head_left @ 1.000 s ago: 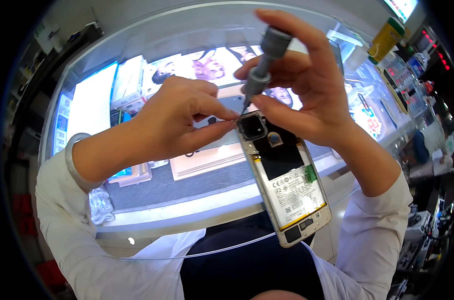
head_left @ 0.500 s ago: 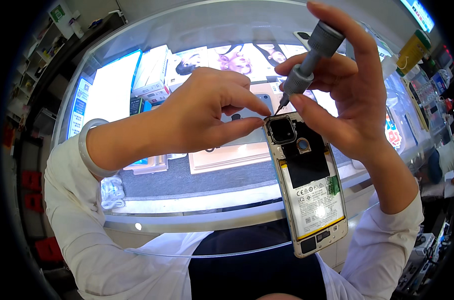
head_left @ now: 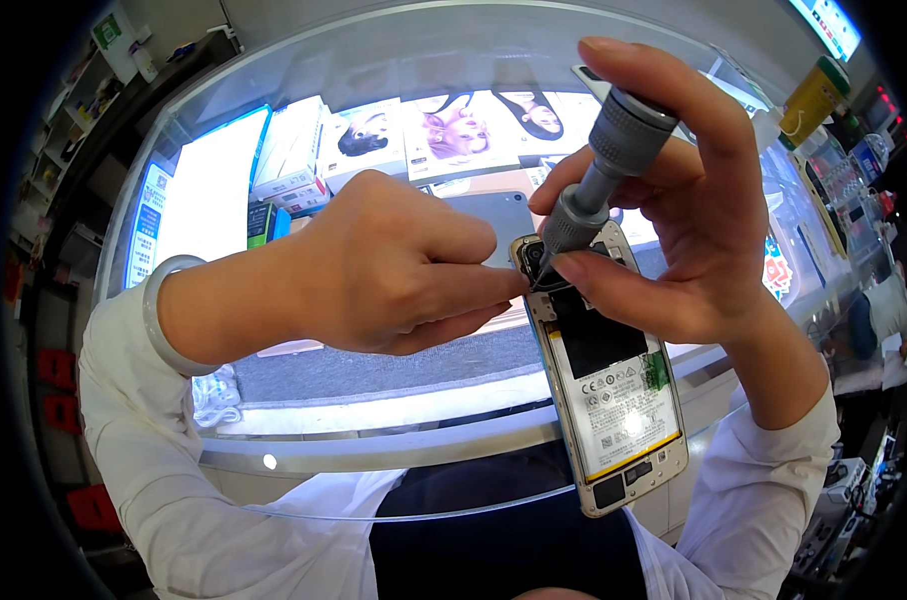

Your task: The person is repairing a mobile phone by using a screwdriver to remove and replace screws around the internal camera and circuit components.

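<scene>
An opened smartphone (head_left: 619, 430), its back cover off and its battery showing, slants over the near edge of the glass counter. My right hand (head_left: 689, 250) is closed around a grey screwdriver (head_left: 599, 175), one finger over its cap. The driver's thin tip points down at the black camera surround (head_left: 537, 262) in the phone's upper left corner. The right thumb lies close to that tip, over the phone's upper part. My left hand (head_left: 404, 275) is closed, its fingertips pinching the phone's left edge beside the camera. Anything small between those fingertips is hidden.
Under the glass counter (head_left: 374, 450) are phone boxes (head_left: 364, 140) with portraits and a grey phone picture (head_left: 494, 215). A bundled white cable (head_left: 216, 395) lies at the left. A yellow container (head_left: 816, 105) with a green lid stands at the far right.
My left fingers have moved down along the phone's left edge and curled more. The screwdriver tip has shifted down and left, from the top edge to the camera surround.
</scene>
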The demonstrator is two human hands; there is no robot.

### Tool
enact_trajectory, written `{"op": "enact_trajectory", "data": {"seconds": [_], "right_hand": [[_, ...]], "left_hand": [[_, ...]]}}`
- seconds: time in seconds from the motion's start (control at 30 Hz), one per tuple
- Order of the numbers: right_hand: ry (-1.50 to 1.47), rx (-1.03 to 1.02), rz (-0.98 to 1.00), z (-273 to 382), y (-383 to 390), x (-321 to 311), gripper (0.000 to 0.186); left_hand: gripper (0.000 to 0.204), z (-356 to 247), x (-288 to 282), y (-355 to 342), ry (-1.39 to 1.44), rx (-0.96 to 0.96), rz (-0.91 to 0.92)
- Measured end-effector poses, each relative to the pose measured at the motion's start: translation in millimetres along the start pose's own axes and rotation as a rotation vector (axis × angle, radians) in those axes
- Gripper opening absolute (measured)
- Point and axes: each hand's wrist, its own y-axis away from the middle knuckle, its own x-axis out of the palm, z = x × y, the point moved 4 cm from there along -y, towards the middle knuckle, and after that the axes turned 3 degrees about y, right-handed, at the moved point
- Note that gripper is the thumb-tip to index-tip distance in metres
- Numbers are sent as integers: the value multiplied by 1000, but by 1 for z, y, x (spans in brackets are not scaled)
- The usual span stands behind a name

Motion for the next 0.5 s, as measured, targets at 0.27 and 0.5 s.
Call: {"op": "enact_trajectory", "data": {"seconds": [0.27, 0.5], "right_hand": [[72, -7, 39, 0, 1, 0, 90], [189, -38, -37, 5, 2, -1, 91]], "left_hand": [[9, -1, 0, 1, 11, 1, -5], [13, 3, 4, 3, 31, -12, -3]]}}
